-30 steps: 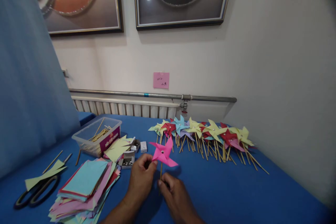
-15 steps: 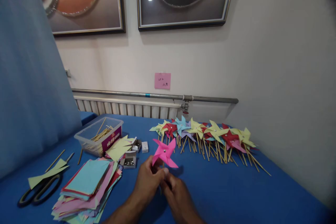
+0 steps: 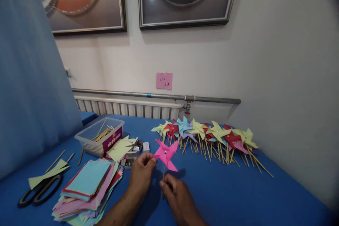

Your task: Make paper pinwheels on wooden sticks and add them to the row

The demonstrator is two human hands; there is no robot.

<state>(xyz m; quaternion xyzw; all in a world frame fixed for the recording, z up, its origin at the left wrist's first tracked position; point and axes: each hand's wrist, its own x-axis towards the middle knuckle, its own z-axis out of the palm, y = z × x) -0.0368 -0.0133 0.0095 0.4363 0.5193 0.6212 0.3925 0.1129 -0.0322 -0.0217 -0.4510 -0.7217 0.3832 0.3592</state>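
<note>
A bright pink paper pinwheel (image 3: 165,153) with a silver pin at its centre stands upright on a thin wooden stick (image 3: 164,173). My right hand (image 3: 178,191) is closed around the lower stick, thumb pressed against it. At the pinwheel's left blade, my left hand (image 3: 143,169) has its thumb and forefinger pinched together at the paper's edge; its other fingers are curled in. Just behind my left hand sits a small open box of metal pins (image 3: 129,162), partly covered by it.
Finished pinwheels (image 3: 217,132) lie in a row at the back right. On the left are a stack of coloured paper (image 3: 87,180), black-handled scissors (image 3: 47,190) under a pale paper piece, and a clear tub (image 3: 82,141) of sticks. A radiator (image 3: 137,109) runs behind the blue table.
My left hand has moved left and up from the stick to the pinwheel's left blade. My right hand still grips the stick, and the pinwheel has turned slightly.
</note>
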